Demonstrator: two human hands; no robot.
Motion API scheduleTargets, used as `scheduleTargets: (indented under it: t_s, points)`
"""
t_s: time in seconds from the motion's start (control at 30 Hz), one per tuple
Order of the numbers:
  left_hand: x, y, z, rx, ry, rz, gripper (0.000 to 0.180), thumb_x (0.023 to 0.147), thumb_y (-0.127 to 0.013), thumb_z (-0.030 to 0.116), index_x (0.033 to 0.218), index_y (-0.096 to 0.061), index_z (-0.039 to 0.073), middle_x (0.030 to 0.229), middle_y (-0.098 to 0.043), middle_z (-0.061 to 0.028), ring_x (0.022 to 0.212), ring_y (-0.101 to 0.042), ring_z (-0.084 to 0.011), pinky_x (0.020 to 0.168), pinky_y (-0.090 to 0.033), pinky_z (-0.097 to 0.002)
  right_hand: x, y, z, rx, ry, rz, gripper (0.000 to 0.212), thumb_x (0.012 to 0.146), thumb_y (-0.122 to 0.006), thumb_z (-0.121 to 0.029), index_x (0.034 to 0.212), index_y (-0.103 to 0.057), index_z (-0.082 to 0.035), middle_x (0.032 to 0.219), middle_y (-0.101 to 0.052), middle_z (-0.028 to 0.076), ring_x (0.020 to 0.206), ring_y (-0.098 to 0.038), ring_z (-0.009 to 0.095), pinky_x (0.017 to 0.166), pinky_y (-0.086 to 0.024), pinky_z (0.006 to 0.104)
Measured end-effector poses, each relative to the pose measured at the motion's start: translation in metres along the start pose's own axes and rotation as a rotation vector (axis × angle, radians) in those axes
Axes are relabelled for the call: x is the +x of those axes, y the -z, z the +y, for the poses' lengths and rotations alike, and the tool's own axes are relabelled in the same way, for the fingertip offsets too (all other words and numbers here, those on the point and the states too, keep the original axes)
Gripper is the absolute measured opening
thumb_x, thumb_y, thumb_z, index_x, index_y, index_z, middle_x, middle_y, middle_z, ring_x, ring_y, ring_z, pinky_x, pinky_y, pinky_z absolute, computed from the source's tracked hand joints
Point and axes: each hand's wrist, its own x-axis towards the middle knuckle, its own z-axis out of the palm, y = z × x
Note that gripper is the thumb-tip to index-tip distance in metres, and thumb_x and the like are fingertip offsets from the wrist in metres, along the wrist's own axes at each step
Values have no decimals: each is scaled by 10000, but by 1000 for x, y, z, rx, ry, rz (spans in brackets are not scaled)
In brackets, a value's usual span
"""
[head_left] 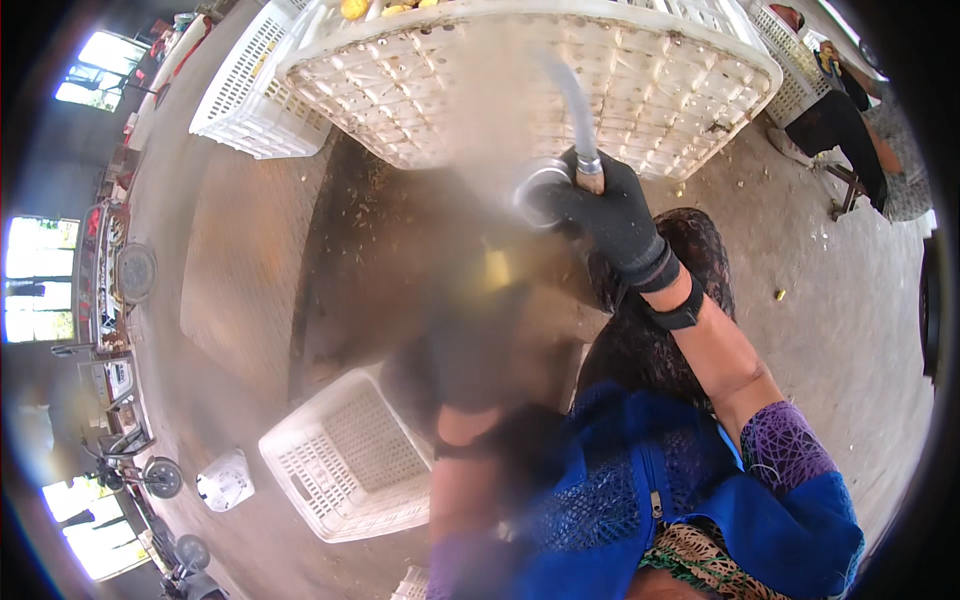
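My right hand (615, 215), in a black glove, is closed round the wooden handle of a hand tool (575, 105). A pale, curved, blade-like piece rises from the handle's metal collar. Beside the fingers shows a shiny metal ring (545, 192); whether it belongs to the tool I cannot tell. A hazy smear covers the middle of the view. Within it my left hand (475, 325), dark-gloved, is below and left of the right one, its fingers lost in the blur. Just above it shows a yellow piece (497, 268); whether the fingers grip it is unclear.
A large, dirty white crate (650, 85) stands ahead, with yellow produce (354, 9) at its top. Another white crate (255, 90) adjoins it. A white basket (350, 455) sits at lower left near a white bag (226, 480). A person (850, 130) sits at far right.
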Motion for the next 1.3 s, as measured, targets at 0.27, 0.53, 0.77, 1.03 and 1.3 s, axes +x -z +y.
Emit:
scheduleTargets:
  t_s: [0.27,0.53,0.77,1.03,1.3]
  points:
    - [2,8,1,-911,383,-89,460,880,-538,28,1335,-502,-26,1097,-629,-84,882,-601,-123,742,-496,-235,-14,-4,1,324,-147,-82,163,844,-698,-66,977,-607,-46,790,-637,15,613,-591,91,530,-482,231]
    - [4,8,18,-176,99,-232,362,910,-515,79,1253,-547,-33,1079,-632,-71,878,-601,-110,739,-487,-230,-2,-8,-2,210,-34,-4,166,833,-710,-65,970,-618,-46,779,-639,9,595,-588,92,518,-473,226]
    - [3,12,13,424,-322,-44,263,884,-563,58,1125,-597,-40,1082,-626,-139,947,-616,-249,797,-505,-325,-6,-2,3,83,-78,41,182,837,-699,-47,994,-609,-35,783,-639,17,612,-589,88,523,-466,216]
    - [3,7,-6,-109,-255,-60,230,876,-561,52,1084,-587,-44,1024,-628,-163,964,-622,-299,813,-512,-350,-13,-6,-9,330,-154,-80,177,850,-706,-85,979,-591,-54,782,-629,16,591,-590,84,502,-476,212]
    - [-7,17,17,492,-80,-199,400,925,-523,185,1259,-518,-36,1246,-593,-159,1162,-566,-236,976,-458,-336,-1,-4,-1,52,50,147,202,822,-715,-34,987,-597,-41,786,-631,22,575,-588,99,478,-462,221]
